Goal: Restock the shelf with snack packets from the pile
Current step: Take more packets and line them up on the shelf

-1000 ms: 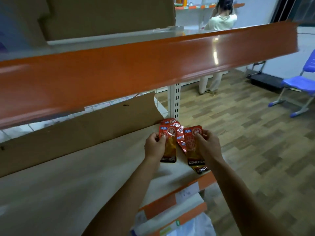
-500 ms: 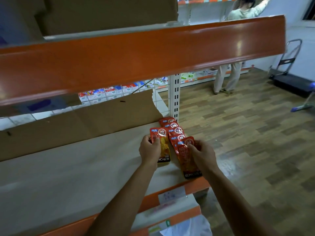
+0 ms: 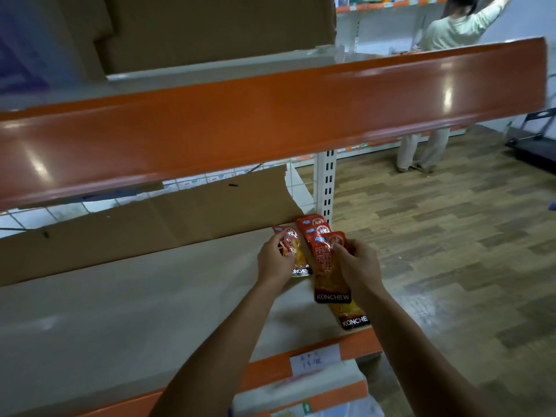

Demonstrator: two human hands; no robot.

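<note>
Several red and orange snack packets marked KONCHEW lie at the right end of the cardboard-lined shelf (image 3: 135,302). My left hand (image 3: 272,260) pinches one packet (image 3: 296,260) on the left. A little to the right, my right hand (image 3: 356,263) grips the top of an overlapping stack of packets (image 3: 326,266) that fans back toward the white upright. One more packet (image 3: 352,316) pokes out below my right wrist, near the shelf's front edge. The pile the packets come from is not in view.
An orange shelf lip (image 3: 270,115) hangs close above the hands. Cardboard (image 3: 150,218) backs the shelf, beside a white slotted upright (image 3: 328,188). A price label (image 3: 314,358) sits on the orange front edge. A person (image 3: 451,28) stands at far shelves across the wooden floor.
Both hands lowered the packets from the air onto the shelf. The left-hand packet now lies apart from the right-hand stack, which has spread into an overlapping row.
</note>
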